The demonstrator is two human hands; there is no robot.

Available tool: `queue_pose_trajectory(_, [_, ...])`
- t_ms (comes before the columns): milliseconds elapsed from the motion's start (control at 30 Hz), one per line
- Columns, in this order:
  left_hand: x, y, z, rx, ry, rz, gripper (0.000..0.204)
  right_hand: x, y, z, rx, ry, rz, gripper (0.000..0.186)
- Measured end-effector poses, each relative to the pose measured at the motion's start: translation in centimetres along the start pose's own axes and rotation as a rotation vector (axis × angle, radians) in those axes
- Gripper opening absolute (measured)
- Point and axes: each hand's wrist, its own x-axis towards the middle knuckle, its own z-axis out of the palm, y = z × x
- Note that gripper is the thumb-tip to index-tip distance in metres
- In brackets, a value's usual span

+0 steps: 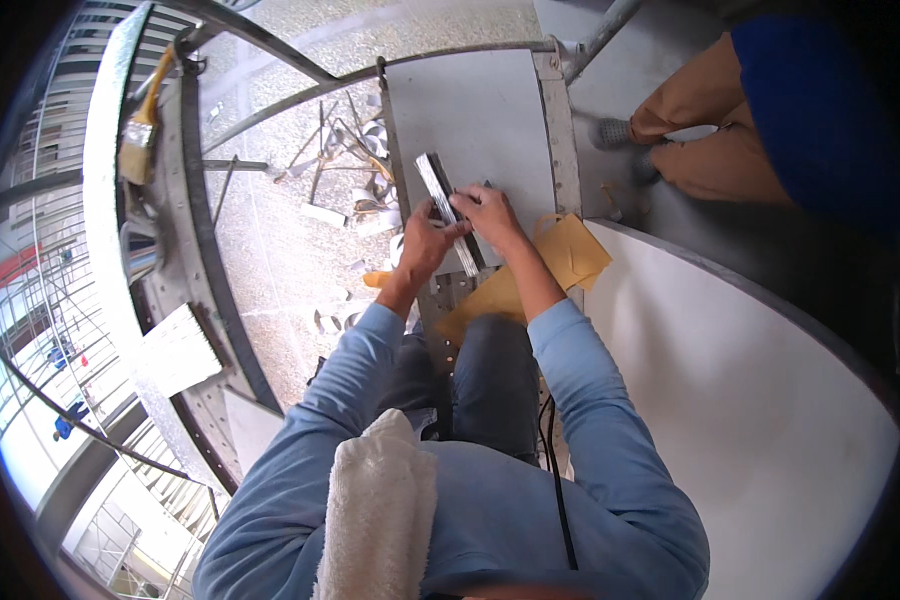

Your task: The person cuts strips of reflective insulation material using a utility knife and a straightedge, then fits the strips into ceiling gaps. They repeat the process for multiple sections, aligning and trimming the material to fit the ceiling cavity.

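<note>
Strip (433,178), long, narrow and silver-and-dark, slants over a grey rectangular panel (480,110), contact unclear; left hand (426,242) and right hand (490,212) grasp its middle, presumably for steadiness. A flat yellow sheet (582,255) lies beside the right forearm (534,282).

A pale grey board (475,105) lies on a perforated metal plank (562,140), a yellow sheet (573,252) nearby; curled scraps (372,222) litter the speckled floor (270,245).
</note>
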Motion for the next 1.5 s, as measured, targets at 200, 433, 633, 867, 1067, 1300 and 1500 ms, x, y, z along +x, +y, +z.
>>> queue_pose_trajectory(200, [-8.0,4.8,-4.3,-0.427,-0.210,-0.199,0.033,-7.5,-4.5,1.9,0.334,-0.100,0.049,0.015])
queue_pose_trajectory(433, [-13.3,8.9,-8.3,-0.835,-0.477,-0.139,0.014,-15.1,-12.4,2.9,0.782,0.013,-0.047,0.007])
queue_pose_trajectory(633, [-13.9,9.5,-10.8,-1.079,-0.415,-0.019,0.019,-19.0,-18.5,1.8,0.913,0.105,-0.244,0.012])
queue_pose_trajectory(867, [-16.2,12.2,-16.6,-1.140,-0.520,0.257,0.032,-21.9,-20.8,-4.2,0.879,0.508,-0.479,0.016])
queue_pose_trajectory(1067, [-18.3,13.6,-18.0,-1.279,-0.838,0.382,0.054,-22.4,-16.4,-2.0,0.576,0.534,-0.362,0.010])
queue_pose_trajectory(1300, [-19.5,13.6,-17.9,-1.310,-0.885,0.364,0.055,-22.6,-10.6,7.1,-0.465,-0.004,-0.396,0.016])
queue_pose_trajectory(1500, [-21.8,14.0,-18.0,-1.160,-0.849,0.396,0.055,-26.1,-21.0,6.3,0.286,0.119,-0.153,0.031])
